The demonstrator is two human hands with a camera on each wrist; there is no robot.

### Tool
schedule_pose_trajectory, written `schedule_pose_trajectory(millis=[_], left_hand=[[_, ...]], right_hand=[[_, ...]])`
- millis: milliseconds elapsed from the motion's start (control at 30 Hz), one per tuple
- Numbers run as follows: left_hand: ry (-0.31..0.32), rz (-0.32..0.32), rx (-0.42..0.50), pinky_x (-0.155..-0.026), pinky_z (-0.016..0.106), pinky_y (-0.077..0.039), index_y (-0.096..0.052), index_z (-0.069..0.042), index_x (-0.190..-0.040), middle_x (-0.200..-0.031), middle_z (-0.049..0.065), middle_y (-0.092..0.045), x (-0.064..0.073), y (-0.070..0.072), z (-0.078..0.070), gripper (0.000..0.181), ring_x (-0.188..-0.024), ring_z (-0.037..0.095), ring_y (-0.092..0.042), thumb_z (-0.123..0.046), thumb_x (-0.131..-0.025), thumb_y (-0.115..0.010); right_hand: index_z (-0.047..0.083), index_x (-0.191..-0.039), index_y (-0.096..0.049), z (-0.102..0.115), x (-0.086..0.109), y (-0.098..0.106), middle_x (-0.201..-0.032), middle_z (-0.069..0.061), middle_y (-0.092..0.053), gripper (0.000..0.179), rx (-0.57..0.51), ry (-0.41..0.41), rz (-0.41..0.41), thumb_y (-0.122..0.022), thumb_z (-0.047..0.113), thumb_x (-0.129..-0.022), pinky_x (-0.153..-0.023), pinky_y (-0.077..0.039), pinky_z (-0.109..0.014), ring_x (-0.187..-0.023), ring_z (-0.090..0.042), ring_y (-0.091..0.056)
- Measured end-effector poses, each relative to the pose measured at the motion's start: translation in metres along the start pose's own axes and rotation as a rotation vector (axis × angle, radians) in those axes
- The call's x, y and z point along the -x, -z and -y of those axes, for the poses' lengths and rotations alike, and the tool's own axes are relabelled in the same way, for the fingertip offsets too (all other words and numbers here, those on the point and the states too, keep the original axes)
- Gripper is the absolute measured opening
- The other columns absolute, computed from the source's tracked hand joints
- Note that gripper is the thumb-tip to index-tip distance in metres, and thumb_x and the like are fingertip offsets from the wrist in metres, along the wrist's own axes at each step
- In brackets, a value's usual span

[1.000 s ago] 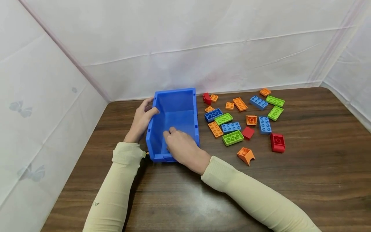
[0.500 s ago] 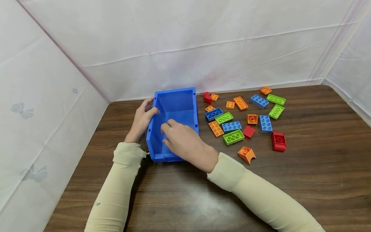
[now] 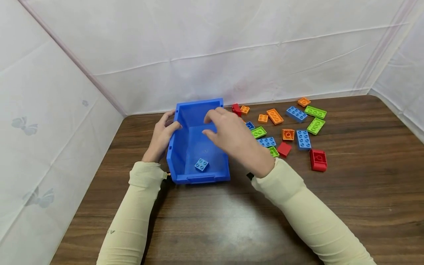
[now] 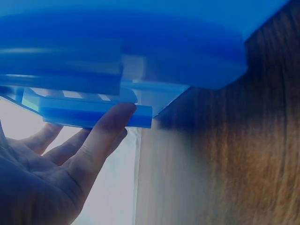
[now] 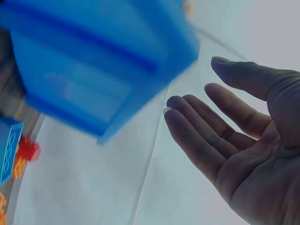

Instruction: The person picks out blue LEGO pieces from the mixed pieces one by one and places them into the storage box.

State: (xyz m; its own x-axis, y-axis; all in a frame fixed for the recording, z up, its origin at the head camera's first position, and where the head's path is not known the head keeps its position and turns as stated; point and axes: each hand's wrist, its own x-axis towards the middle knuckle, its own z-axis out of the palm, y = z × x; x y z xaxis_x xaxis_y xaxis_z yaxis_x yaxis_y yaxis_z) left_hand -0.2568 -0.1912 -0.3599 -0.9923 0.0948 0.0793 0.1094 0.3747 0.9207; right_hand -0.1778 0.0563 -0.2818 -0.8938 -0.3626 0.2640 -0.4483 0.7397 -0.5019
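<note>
A blue plastic bin (image 3: 200, 179) stands on the table with its low front side toward me. My left hand (image 3: 161, 138) holds the bin's left rim, thumb over the edge and fingers along the outside. In the left wrist view that hand (image 4: 61, 159) is seen from below against the blue wall. One small light blue toy brick (image 3: 201, 165) lies studs up on the bin floor near the front. Over the bin's right side hovers my right hand (image 3: 236, 136), fingers relaxed and holding nothing. The right wrist view shows the same hand (image 5: 243, 140) with a bare palm.
Right of the bin, loose toy bricks lie scattered on the brown table (image 3: 361, 184): a blue brick (image 3: 296, 114), a green one (image 3: 316, 126), an orange one (image 3: 275, 116), a red curved one (image 3: 318, 160) and several others. White cloth (image 3: 212, 51) hangs behind and at both sides.
My right hand has risen out of the bin and moved to the right, its fingers loosened. The light blue brick has come into sight on the bin floor. My left hand keeps its place.
</note>
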Motion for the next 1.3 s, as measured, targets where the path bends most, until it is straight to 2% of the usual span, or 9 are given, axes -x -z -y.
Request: schedule_pose_trajectory(millis=[233, 567, 833, 1067, 1300], left_hand=[[0.000, 0.004, 0.001, -0.106, 0.069, -0.045, -0.040, -0.013, -0.164, -0.152, 0.026, -0.052, -0.001, 0.001, -0.001, 0.071, -0.135, 0.047, -0.054, -0.019, -0.095, -0.060], [0.005, 0.002, 0.002, -0.105, 0.069, -0.045, -0.041, -0.014, -0.164, -0.151, 0.025, -0.053, 0.001, 0.001, 0.000, 0.071, -0.134, 0.048, -0.054, -0.020, -0.096, -0.060], [0.006, -0.002, -0.007, -0.106, 0.070, -0.044, -0.040, -0.013, -0.164, -0.154, 0.025, -0.051, 0.002, 0.002, -0.002, 0.071, -0.137, 0.049, -0.052, -0.022, -0.096, -0.059], [0.015, -0.001, -0.005, -0.106, 0.071, -0.043, -0.040, -0.014, -0.164, -0.156, 0.025, -0.050, 0.001, 0.001, -0.003, 0.072, -0.138, 0.049, -0.051, -0.022, -0.095, -0.060], [0.013, 0.000, -0.002, -0.107, 0.071, -0.042, -0.040, -0.014, -0.164, -0.155, 0.025, -0.050, 0.002, 0.000, -0.004, 0.071, -0.138, 0.049, -0.051, -0.021, -0.096, -0.060]], right_hand=[[0.003, -0.115, -0.070, -0.024, -0.006, 0.019, -0.106, -0.012, -0.069, 0.022, -0.019, -0.063, -0.077, -0.075, 0.017, -0.100, -0.085, -0.054, -0.039, -0.095, -0.026, -0.064], [0.002, -0.123, -0.069, -0.054, -0.011, 0.035, -0.122, -0.015, -0.071, 0.026, -0.115, -0.210, -0.106, -0.073, 0.016, -0.102, -0.093, -0.057, -0.045, -0.113, -0.031, -0.066], [0.002, -0.129, -0.066, -0.074, -0.010, 0.050, -0.130, -0.017, -0.068, 0.031, -0.117, -0.327, -0.097, -0.070, 0.020, -0.104, -0.102, -0.054, -0.048, -0.119, -0.032, -0.063], [0.001, -0.129, -0.065, -0.093, -0.007, 0.061, -0.128, -0.019, -0.066, 0.032, -0.132, -0.363, -0.110, -0.069, 0.022, -0.104, -0.101, -0.052, -0.051, -0.118, -0.035, -0.060], [0.000, -0.134, -0.063, -0.114, -0.006, 0.069, -0.136, -0.022, -0.064, 0.039, -0.135, -0.405, -0.115, -0.069, 0.025, -0.104, -0.105, -0.049, -0.056, -0.128, -0.039, -0.059]])
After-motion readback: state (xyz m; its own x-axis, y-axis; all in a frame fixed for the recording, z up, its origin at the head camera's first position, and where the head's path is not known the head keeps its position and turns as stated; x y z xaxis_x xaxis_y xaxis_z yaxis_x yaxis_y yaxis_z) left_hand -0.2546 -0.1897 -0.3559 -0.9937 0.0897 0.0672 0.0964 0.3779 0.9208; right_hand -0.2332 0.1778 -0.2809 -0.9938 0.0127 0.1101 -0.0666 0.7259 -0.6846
